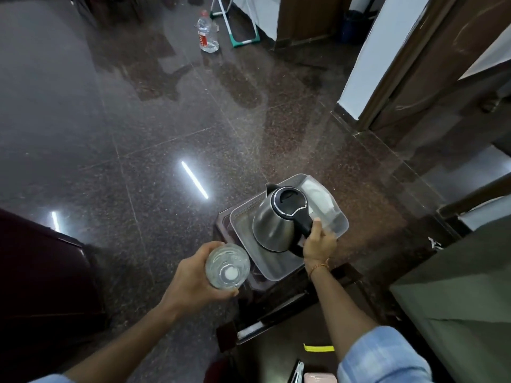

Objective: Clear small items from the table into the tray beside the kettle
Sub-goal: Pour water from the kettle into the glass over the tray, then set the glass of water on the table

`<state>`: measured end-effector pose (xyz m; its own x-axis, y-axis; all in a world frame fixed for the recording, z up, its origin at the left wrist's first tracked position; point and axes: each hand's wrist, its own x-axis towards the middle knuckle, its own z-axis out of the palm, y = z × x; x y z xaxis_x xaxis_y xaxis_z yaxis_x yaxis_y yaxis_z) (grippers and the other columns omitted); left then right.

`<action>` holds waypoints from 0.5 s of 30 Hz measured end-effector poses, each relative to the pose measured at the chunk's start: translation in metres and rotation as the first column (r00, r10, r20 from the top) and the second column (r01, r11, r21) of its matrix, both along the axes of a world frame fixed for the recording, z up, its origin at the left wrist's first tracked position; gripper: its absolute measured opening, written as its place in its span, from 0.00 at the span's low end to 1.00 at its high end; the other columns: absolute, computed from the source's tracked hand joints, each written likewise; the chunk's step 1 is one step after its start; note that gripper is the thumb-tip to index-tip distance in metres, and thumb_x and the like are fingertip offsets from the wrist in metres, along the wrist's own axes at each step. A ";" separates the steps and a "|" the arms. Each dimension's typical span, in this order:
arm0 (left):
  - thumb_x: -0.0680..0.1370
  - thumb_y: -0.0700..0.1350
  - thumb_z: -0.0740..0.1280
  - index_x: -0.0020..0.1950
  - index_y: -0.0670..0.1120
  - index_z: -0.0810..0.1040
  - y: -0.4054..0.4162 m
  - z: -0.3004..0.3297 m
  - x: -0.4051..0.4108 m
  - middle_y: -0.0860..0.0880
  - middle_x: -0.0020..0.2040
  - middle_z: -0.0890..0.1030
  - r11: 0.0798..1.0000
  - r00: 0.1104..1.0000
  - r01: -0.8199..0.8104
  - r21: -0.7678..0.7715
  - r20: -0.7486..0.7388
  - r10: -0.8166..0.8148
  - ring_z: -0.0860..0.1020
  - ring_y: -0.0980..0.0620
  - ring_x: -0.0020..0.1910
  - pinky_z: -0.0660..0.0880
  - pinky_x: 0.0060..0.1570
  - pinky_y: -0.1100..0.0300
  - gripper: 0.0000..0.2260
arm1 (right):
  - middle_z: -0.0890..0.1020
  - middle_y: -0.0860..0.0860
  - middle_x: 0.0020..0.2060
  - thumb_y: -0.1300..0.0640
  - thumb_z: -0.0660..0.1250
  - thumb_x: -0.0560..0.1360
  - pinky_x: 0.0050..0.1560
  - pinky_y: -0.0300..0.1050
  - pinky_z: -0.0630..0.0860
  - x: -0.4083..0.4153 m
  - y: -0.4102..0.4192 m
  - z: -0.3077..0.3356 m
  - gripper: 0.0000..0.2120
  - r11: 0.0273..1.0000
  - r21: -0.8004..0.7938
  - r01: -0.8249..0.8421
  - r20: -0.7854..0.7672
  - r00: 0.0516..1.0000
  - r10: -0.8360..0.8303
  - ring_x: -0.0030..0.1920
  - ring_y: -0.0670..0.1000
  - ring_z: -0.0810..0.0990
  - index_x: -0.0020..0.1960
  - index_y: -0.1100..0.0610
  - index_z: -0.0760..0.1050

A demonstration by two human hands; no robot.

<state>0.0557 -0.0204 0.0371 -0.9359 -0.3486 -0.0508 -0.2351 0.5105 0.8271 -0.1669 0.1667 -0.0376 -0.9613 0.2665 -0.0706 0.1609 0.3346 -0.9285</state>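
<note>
A steel kettle (273, 219) with a black lid and handle stands in a clear plastic tray (276, 268) on a small dark stool. My right hand (318, 243) grips the kettle's black handle. My left hand (193, 277) holds a clear drinking glass (228, 266) upright, just left of the tray's near corner. Something white (318, 193) lies in the tray's far end, behind the kettle.
The dark stool (279, 297) stands on a polished granite floor. A plastic water bottle (206, 33) stands on the floor far ahead. A dark seat (41, 272) is at the left, a door frame (367, 64) and grey furniture (464, 294) at the right.
</note>
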 end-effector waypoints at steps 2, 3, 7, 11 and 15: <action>0.55 0.58 0.82 0.62 0.68 0.68 0.001 -0.003 0.003 0.69 0.57 0.78 1.000 1.000 0.003 0.001 -0.013 -0.003 0.78 0.68 0.54 0.72 0.51 0.77 0.40 | 0.71 0.41 0.20 0.45 0.60 0.74 0.37 0.43 0.68 0.002 -0.003 -0.007 0.25 1.000 0.001 -0.009 0.010 1.000 0.009 0.26 0.42 0.71 0.33 0.65 0.78; 0.55 0.58 0.83 0.62 0.68 0.68 0.001 -0.003 0.003 0.69 0.57 0.78 1.000 1.000 0.001 0.003 -0.016 -0.001 0.78 0.68 0.54 0.72 0.51 0.77 0.40 | 0.71 0.41 0.21 0.45 0.60 0.74 0.38 0.44 0.68 0.004 -0.004 -0.010 0.25 1.000 0.003 -0.009 0.013 1.000 0.009 0.27 0.43 0.70 0.34 0.66 0.78; 0.55 0.57 0.83 0.63 0.66 0.69 -0.001 -0.004 0.009 0.68 0.57 0.78 1.000 1.000 0.010 0.002 -0.008 -0.010 0.78 0.68 0.54 0.73 0.51 0.77 0.40 | 0.71 0.43 0.21 0.43 0.60 0.73 0.36 0.43 0.67 0.011 -0.002 -0.020 0.27 1.000 0.004 -0.020 0.039 0.999 0.019 0.26 0.41 0.70 0.32 0.66 0.78; 0.54 0.57 0.83 0.63 0.66 0.69 -0.005 -0.001 0.012 0.68 0.57 0.78 0.999 0.999 0.037 -0.009 -0.005 -0.037 0.78 0.68 0.54 0.72 0.51 0.77 0.41 | 0.75 0.44 0.24 0.44 0.62 0.76 0.38 0.45 0.73 0.011 0.006 -0.022 0.25 0.998 -0.028 -0.047 0.100 0.994 0.050 0.30 0.44 0.75 0.31 0.62 0.77; 0.54 0.57 0.83 0.62 0.67 0.68 -0.004 0.004 0.009 0.68 0.56 0.78 0.999 0.999 0.049 -0.007 -0.006 -0.050 0.79 0.68 0.53 0.74 0.51 0.76 0.40 | 0.80 0.48 0.33 0.42 0.60 0.78 0.45 0.46 0.74 0.005 0.015 -0.011 0.23 0.994 -0.073 -0.083 0.183 0.978 0.095 0.39 0.49 0.79 0.37 0.60 0.78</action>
